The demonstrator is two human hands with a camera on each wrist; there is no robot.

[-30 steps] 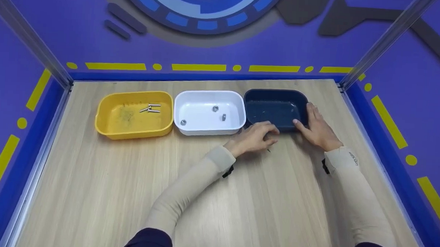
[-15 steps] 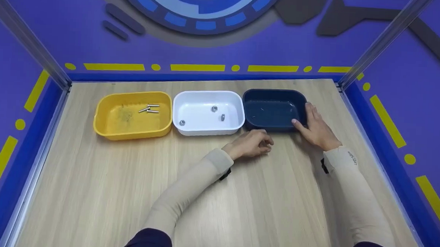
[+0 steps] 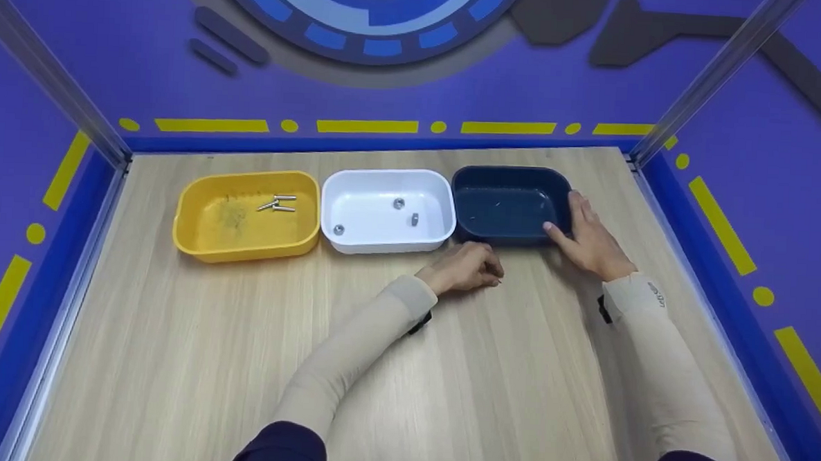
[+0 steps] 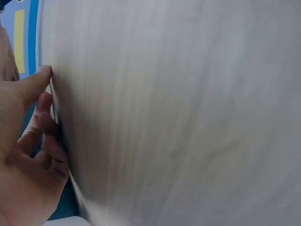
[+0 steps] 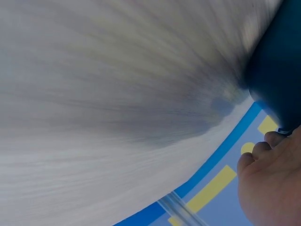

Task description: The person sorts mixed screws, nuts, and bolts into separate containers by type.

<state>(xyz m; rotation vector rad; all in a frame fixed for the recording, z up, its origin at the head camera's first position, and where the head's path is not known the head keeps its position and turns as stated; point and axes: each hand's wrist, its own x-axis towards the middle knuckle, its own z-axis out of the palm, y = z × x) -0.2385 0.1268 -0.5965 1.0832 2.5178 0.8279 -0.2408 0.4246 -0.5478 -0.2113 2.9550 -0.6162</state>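
Note:
My right hand (image 3: 597, 242) rests against the right end of a dark blue tray (image 3: 510, 238), its fingers fairly straight along the side and the thumb at the front corner of the rim. In front of that tray my left hand (image 3: 466, 267) is low at the wooden table, fingers bent. The left wrist view shows the left thumb and fingertips (image 4: 44, 71) close together near the tabletop; whether something small is between them I cannot tell. Tiny specks show inside the dark blue tray, too small to identify.
A white tray (image 3: 385, 246) holding three metal nuts (image 3: 398, 203) touches the dark tray's left side. Left of it stands a yellow tray (image 3: 243, 254) with three metal screws (image 3: 284, 209). Blue-purple walls (image 3: 381, 104) border the wooden table (image 3: 404, 382) at the back and sides.
My left hand has come down from the dark tray's front rim towards the table and slightly left. A tiny dark bit seen under its fingers a second ago no longer shows. The right hand keeps its place.

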